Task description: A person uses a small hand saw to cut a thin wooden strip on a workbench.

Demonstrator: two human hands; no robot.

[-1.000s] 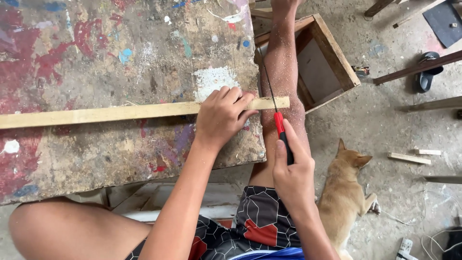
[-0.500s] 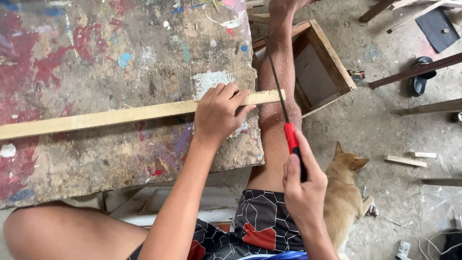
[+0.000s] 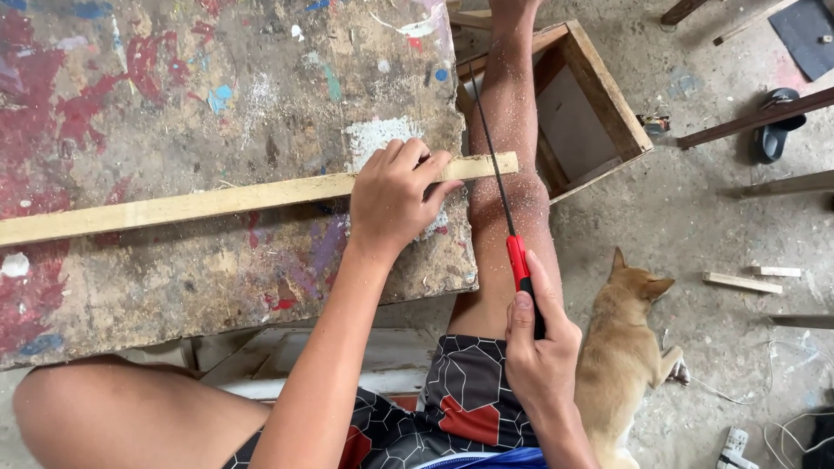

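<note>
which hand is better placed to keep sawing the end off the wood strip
Right. The right hand already grips the saw, its blade across the wood strip near its end. The left hand is pressing the strip onto the table.

My left hand (image 3: 395, 195) presses wooden strip (image 3: 200, 201) flat on paint-stained bench (image 3: 174, 104). My right hand (image 3: 540, 347) grips red-handled saw (image 3: 508, 217), blade at strip's overhanging end. Dog (image 3: 625, 339) lies on floor beside my leg.
</note>
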